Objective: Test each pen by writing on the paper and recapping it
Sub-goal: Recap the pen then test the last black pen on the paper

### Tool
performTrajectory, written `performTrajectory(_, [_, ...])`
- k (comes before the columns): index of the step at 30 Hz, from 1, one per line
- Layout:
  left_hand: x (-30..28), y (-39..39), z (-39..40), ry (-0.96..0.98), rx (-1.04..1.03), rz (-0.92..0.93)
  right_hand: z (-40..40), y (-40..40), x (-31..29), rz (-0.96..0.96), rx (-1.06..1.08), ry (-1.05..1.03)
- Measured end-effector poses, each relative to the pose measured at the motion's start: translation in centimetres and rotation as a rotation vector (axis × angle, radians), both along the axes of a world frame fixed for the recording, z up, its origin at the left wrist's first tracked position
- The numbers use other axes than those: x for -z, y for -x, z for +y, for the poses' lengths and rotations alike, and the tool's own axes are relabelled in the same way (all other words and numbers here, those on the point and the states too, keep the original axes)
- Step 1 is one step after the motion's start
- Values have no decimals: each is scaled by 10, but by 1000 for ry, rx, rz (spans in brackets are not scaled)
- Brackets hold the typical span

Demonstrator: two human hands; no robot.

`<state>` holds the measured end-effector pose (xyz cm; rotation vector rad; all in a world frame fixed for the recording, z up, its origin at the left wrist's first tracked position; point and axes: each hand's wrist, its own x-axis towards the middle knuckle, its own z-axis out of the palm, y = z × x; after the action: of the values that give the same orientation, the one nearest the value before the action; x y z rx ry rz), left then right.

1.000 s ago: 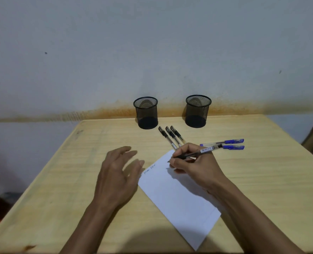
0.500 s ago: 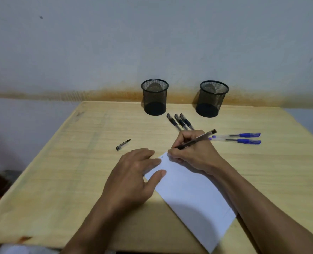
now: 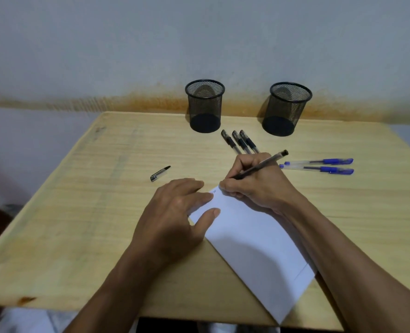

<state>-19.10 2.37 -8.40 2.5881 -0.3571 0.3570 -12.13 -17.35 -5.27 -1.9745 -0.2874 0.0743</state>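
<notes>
Against a pale wall, our wooden tabletop (image 3: 79,212) carries two mesh cups (image 3: 205,105) at its far edge. Our right hand (image 3: 257,186) grips an uncapped black pen (image 3: 259,164), tip on the far corner of the paper (image 3: 254,241), where a few small marks show. Our left hand (image 3: 175,212) lies flat with straight fingers, pinning the paper's left edge. Its cap (image 3: 160,173) lies apart toward the left edge. We judge this test under way: three capped black pens (image 3: 241,141) and two blue pens (image 3: 319,165) wait near the far edge; whether any are tested we cannot tell.
</notes>
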Motion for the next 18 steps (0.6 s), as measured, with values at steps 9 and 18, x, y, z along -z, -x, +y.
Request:
performTrajectory(9, [0,0,0,-11,-1,11,2,-1,4,6,26,-64])
performTrajectory(18, [1,0,0,2,-5,0,3,-2,9,19,47,-116])
